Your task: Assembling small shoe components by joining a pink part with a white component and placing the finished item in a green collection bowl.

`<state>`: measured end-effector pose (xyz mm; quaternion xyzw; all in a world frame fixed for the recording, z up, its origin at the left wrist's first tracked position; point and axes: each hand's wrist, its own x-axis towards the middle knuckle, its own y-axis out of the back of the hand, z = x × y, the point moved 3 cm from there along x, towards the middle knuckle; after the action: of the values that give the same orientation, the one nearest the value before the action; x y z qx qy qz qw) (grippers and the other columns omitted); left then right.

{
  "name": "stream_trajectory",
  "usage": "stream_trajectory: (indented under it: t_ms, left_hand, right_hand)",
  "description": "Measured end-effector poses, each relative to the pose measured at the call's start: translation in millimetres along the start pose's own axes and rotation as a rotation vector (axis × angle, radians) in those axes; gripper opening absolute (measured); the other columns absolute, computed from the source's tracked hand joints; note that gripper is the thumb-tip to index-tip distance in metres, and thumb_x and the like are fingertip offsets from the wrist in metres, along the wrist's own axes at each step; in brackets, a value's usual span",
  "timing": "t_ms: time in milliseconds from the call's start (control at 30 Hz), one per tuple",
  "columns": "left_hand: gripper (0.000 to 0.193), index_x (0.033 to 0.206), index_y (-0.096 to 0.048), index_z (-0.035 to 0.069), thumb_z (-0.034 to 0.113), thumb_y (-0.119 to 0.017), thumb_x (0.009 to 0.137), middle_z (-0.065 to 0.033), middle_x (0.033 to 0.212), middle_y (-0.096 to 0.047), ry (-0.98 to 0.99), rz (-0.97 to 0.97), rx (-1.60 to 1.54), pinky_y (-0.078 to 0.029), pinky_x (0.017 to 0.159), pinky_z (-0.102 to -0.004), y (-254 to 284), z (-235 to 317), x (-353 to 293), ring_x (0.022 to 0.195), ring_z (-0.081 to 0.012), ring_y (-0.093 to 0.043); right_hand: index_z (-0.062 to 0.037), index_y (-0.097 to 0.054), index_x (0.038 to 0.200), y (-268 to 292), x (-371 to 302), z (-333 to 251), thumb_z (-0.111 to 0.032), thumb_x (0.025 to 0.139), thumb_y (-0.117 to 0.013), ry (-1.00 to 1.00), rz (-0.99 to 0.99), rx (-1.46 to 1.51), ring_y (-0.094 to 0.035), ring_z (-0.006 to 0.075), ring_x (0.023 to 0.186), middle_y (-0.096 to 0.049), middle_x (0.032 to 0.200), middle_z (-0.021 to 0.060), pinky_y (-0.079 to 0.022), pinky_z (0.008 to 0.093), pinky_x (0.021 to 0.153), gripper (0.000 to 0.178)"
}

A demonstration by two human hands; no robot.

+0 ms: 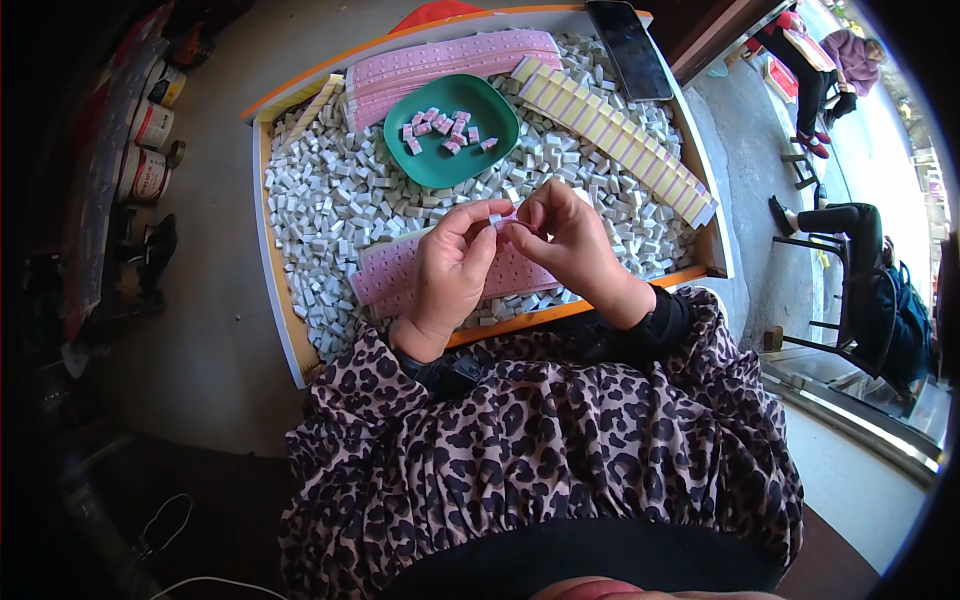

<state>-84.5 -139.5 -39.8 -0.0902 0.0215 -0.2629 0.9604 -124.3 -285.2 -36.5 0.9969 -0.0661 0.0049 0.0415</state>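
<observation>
Pinching small white block (495, 219) in left hand (450, 270), right hand (575, 245) closed just beside, contents unclear; if loosened, could drop among lookalike loose blocks (340, 215) surrounding the grip.

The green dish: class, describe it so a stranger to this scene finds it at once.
Find the orange-edged tray full of small pale blocks. Beyond the left hand, overlapping the far pink sheets, sits the green dish. In the tray, it alone is green and rounded, holding pink-and-white pieces.
</observation>
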Motion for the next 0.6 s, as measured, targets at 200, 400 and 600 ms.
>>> stream_trajectory:
  t_ms: [200,400,600]
  left_hand:
    - [0.021,0.111,-0.060,-0.003,0.001,-0.052,0.092,-0.0064,0.109,-0.062,-0.071,-0.012,0.047,-0.048,0.081,-0.0222,0.7,0.6,-0.3,0.092,-0.0108,-0.060]
    - [0.025,0.116,-0.058,-0.004,0.000,-0.054,0.091,-0.0092,0.109,-0.062,0.079,-0.021,-0.097,-0.048,0.086,-0.0230,5.5,-0.8,-0.4,0.096,-0.0112,-0.060]
    - [0.033,0.124,-0.052,-0.004,-0.002,-0.051,0.091,-0.0116,0.111,-0.062,0.131,-0.025,-0.208,-0.048,0.089,-0.0243,5.5,1.2,-1.7,0.097,-0.0129,-0.060]
  right_hand:
    - [-0.0052,-0.042,0.079,-0.8,-0.5,3.2,0.000,0.081,-0.069,-0.047,-0.022,0.028,-0.048,0.0059,0.074,-0.050,0.079,-0.0001,-0.044,0.0209,0.066,0.028]
    - [-0.0049,-0.045,0.082,0.7,1.3,4.9,-0.002,0.081,-0.071,-0.074,-0.033,0.081,-0.048,0.0051,0.072,-0.050,0.080,-0.0003,-0.044,0.0208,0.064,0.026]
    - [-0.0051,-0.048,0.083,1.6,3.5,-3.8,-0.005,0.076,-0.075,0.164,-0.015,-0.264,-0.050,0.0088,0.074,-0.051,0.085,0.0012,-0.046,0.0220,0.064,0.028]
